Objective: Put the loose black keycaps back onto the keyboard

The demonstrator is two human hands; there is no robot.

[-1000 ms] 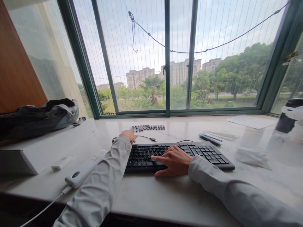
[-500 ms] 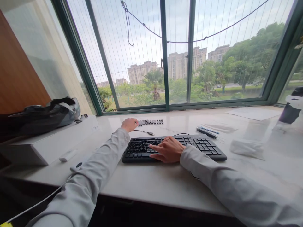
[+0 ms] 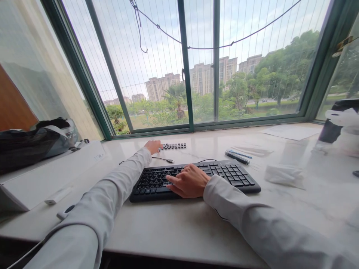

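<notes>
A black keyboard lies on the pale counter, with many keycaps off on its left and middle part. My right hand rests on it, index finger and thumb stretched apart over the bare key sockets, and nothing shows between them. Beyond the keyboard, loose black keycaps sit in rows. At the left end of these rows is my left hand, its fingers bunched together and pointing down among the keycaps. Its fingertips are too small and partly hidden to show what they grip.
A cable with a USB plug lies behind the keyboard. Pens and a clear plastic bag are to the right. On the left stand a white box and a dark bag. Windows close off the back.
The view has turned and shifted slightly, so most things sit further left. My left hand stays at the left end of the keycap rows, and my right hand stays on the keyboard.
</notes>
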